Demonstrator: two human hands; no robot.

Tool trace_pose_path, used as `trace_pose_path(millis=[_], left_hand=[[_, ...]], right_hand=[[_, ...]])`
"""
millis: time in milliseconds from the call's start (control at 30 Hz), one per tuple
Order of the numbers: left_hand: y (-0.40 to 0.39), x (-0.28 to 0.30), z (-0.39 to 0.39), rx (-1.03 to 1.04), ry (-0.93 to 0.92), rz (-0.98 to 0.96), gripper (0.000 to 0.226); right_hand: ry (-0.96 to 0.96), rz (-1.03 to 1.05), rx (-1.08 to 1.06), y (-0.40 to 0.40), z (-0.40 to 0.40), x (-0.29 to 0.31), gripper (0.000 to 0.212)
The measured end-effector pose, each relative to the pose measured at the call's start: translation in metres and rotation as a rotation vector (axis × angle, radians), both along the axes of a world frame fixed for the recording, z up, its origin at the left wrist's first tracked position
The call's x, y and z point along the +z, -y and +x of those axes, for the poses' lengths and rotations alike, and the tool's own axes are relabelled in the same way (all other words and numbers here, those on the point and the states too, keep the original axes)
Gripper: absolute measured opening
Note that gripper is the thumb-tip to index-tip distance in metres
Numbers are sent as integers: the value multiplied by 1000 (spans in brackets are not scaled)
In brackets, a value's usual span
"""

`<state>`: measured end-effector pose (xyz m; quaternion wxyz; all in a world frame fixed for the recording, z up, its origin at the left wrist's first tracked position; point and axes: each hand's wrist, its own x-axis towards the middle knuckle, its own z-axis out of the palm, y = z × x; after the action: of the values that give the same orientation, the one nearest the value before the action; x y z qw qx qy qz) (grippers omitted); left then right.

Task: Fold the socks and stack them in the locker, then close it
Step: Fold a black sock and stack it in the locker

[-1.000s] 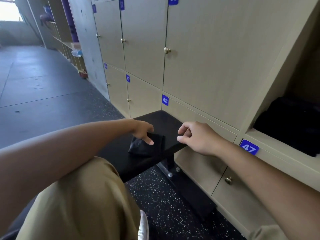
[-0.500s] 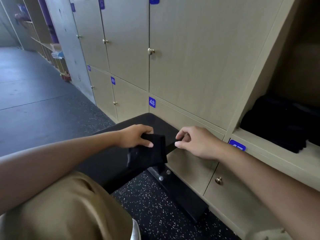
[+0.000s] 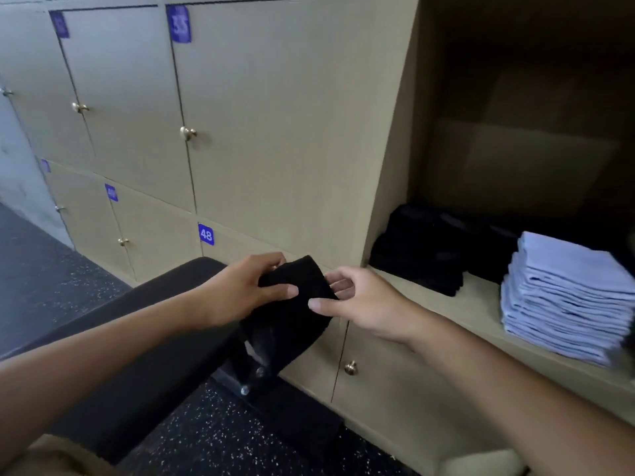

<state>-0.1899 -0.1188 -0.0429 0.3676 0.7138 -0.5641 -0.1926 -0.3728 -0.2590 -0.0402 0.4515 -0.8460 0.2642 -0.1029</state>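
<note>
Hands point(image 3: 240, 293) point(image 3: 360, 304) hold sock point(image 3: 292, 321) beside open locker point(image 3: 481, 304) edge.

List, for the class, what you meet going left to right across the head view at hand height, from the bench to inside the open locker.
Black bench → left hand → black sock held between both hands → right hand → stack of black folded socks → pile of light blue folded cloths.
</note>
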Motion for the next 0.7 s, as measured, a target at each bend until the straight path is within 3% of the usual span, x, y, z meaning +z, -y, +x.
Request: trace_pose_path(millis=[267,433,600,700], left_hand=[[55,28,-61,-72,-202,-105,22],[83,37,-95,-112,-335,-137,30],[118,56,-119,-170,-361,-187,8],[145,71,-129,-163,-341,-209,21]], right_hand=[[185,183,-175,30,-63,28,27],[259,145,-315,51,-96,35,22],[353,74,-439,74,-112,38,25],[486,60,-515,87,-117,43,31]])
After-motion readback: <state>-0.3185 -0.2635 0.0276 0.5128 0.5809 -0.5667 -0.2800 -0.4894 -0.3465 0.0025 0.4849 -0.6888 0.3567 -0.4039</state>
